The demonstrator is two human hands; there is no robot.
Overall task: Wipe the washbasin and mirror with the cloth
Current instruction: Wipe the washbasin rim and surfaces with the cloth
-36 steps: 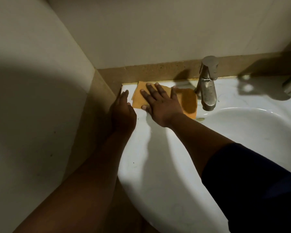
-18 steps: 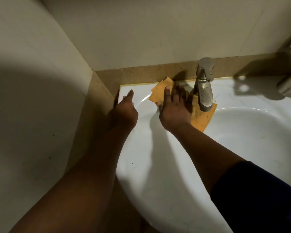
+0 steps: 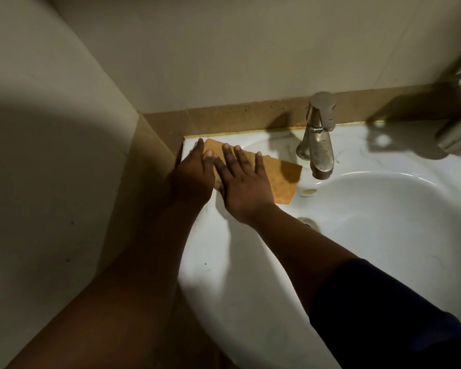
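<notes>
An orange cloth [image 3: 285, 179] lies flat on the back left corner of the white washbasin [image 3: 224, 262], just left of the tap. My right hand [image 3: 240, 185] presses on the cloth with its fingers straight and spread. My left hand [image 3: 194, 174] rests on the basin's left rim, fingers straight, its fingertips at the cloth's left end and touching my right hand. No mirror is in view.
A steel tap [image 3: 317, 134] stands at the back of the basin, right of the cloth. The bowl [image 3: 383, 222] opens to the right, with an overflow hole [image 3: 308, 222] near my right forearm. Tiled walls close in at the left and back. A metal object [image 3: 458, 134] sits at far right.
My right hand has slid the cloth back to the left, away from the tap and into the corner. My left hand has shifted right until it meets the right hand.
</notes>
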